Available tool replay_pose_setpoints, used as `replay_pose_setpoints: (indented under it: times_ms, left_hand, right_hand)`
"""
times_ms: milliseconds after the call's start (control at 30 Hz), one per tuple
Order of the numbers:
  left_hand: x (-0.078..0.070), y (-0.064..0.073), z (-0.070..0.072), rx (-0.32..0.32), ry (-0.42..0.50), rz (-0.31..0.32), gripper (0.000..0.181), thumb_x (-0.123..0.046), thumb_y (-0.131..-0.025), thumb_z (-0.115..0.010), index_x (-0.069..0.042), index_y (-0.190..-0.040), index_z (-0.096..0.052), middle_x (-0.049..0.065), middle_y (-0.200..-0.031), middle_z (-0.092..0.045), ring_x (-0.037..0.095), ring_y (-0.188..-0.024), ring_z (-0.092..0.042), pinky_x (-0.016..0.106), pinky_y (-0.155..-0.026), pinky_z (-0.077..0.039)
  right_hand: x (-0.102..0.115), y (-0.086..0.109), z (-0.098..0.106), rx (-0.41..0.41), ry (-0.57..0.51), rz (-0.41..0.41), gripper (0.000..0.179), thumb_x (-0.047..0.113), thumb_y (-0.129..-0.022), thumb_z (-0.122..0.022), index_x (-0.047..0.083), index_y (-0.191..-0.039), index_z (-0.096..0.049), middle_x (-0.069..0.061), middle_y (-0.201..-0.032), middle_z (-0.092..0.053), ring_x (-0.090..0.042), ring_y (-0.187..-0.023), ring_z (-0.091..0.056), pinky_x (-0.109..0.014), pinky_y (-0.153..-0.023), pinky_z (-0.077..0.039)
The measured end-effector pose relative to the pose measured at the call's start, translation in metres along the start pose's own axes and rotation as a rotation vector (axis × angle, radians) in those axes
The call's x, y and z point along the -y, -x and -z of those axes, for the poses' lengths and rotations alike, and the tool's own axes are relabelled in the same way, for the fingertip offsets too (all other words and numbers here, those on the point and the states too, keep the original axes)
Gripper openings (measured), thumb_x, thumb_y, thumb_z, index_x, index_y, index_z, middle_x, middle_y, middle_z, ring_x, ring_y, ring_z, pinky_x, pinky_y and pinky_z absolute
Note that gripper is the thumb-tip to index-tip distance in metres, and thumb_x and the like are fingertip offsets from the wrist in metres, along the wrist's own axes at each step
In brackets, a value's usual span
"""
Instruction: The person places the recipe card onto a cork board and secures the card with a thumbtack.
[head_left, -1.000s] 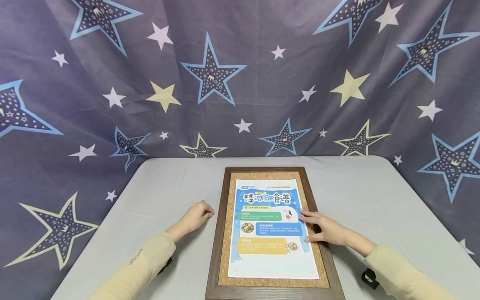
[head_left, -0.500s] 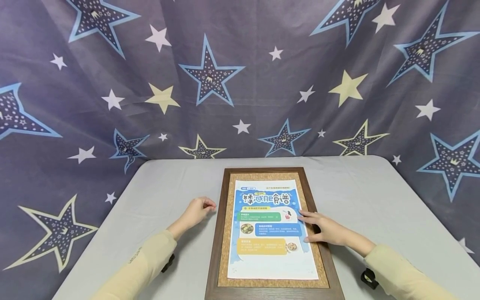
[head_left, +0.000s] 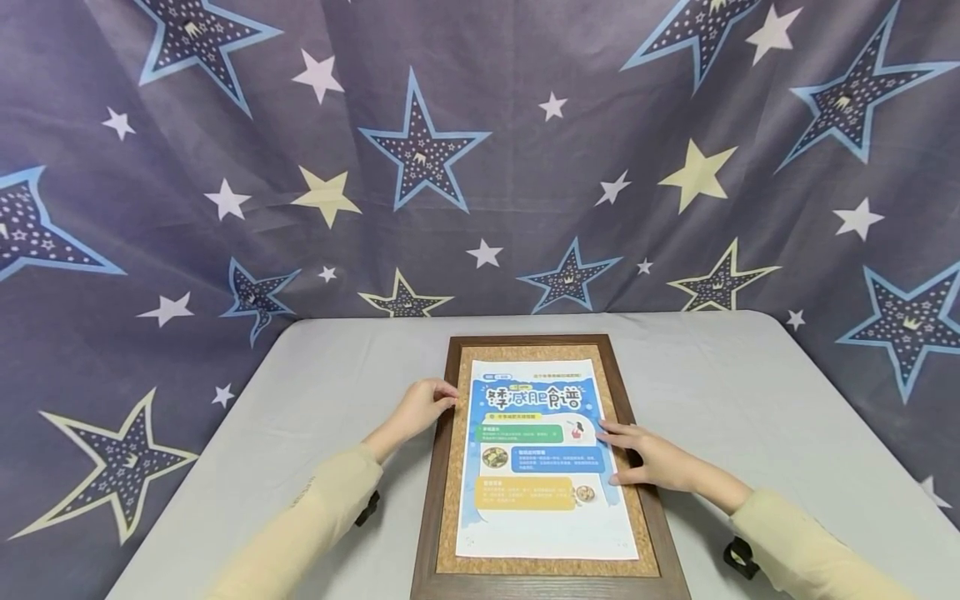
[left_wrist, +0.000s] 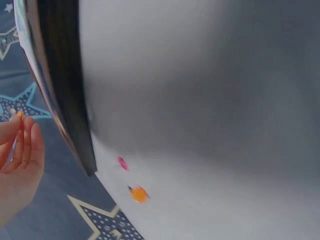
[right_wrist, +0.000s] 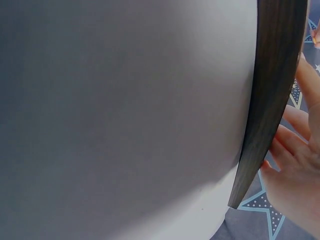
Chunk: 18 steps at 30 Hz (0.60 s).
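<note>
A printed poster [head_left: 547,529] with a blue heading lies on a cork board [head_left: 463,467] framed in dark wood. Between thumb and fingers my left hand [head_left: 417,410] pinches a small orange push pin [left_wrist: 20,114], over the board's left edge beside the poster. On the other side, my right hand [head_left: 654,460] spans the right frame edge, its outstretched fingertips and thumb on the poster's right margin. The right wrist view shows the fingers [right_wrist: 287,142] lying past the wooden frame [right_wrist: 267,100].
A grey cloth covers the table [head_left: 360,358]. Left of the board, in the left wrist view, lie a pink pin [left_wrist: 123,163] and another orange pin [left_wrist: 139,194]. Behind the table hangs a star-patterned curtain [head_left: 510,233].
My left hand has moved right, from the table beside the board to over its left frame edge. The right hand, poster and board have stayed in place.
</note>
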<state>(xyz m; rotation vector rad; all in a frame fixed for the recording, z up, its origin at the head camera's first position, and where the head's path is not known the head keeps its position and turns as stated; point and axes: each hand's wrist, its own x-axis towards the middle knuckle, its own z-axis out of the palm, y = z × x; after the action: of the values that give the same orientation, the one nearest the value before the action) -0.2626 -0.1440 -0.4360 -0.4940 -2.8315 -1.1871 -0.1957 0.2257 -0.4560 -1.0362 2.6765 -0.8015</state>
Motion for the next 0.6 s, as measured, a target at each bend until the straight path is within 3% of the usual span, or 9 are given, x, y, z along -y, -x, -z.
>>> replay_pose_setpoints:
  times_ms: [200, 433, 600]
  left_hand:
    - [-0.015, -0.012, -0.008, 0.019, 0.002, -0.015, 0.011, -0.007, -0.083, -0.060, 0.000, -0.089, -0.067, 0.006, -0.085, -0.062, 0.014, -0.071, -0.056, 0.024, -0.059, -0.046]
    - [-0.028, -0.027, -0.016, 0.051, 0.036, -0.055, 0.015, -0.009, -0.084, -0.059, 0.001, -0.092, -0.067, 0.007, -0.086, -0.065, 0.014, -0.071, -0.057, 0.022, -0.059, -0.046]
    - [-0.038, -0.035, -0.023, 0.072, 0.059, -0.038, 0.016, -0.012, -0.084, -0.059, -0.001, -0.093, -0.067, 0.006, -0.086, -0.065, 0.020, -0.073, -0.059, 0.022, -0.057, -0.044]
  right_hand:
    - [0.000, 0.000, 0.000, 0.003, -0.003, -0.009, 0.069, 0.039, -0.078, -0.063, -0.007, -0.126, -0.043, -0.026, -0.135, -0.032, -0.046, -0.120, -0.030, -0.057, -0.091, -0.031]
    - [0.001, -0.001, 0.000, 0.005, -0.003, -0.016, 0.069, 0.039, -0.078, -0.064, -0.007, -0.126, -0.043, -0.026, -0.135, -0.032, -0.046, -0.120, -0.030, -0.057, -0.091, -0.031]
    - [0.001, -0.001, 0.001, 0.008, -0.002, -0.018, 0.069, 0.039, -0.078, -0.063, -0.007, -0.126, -0.043, -0.026, -0.135, -0.032, -0.046, -0.120, -0.030, -0.057, -0.091, -0.031]
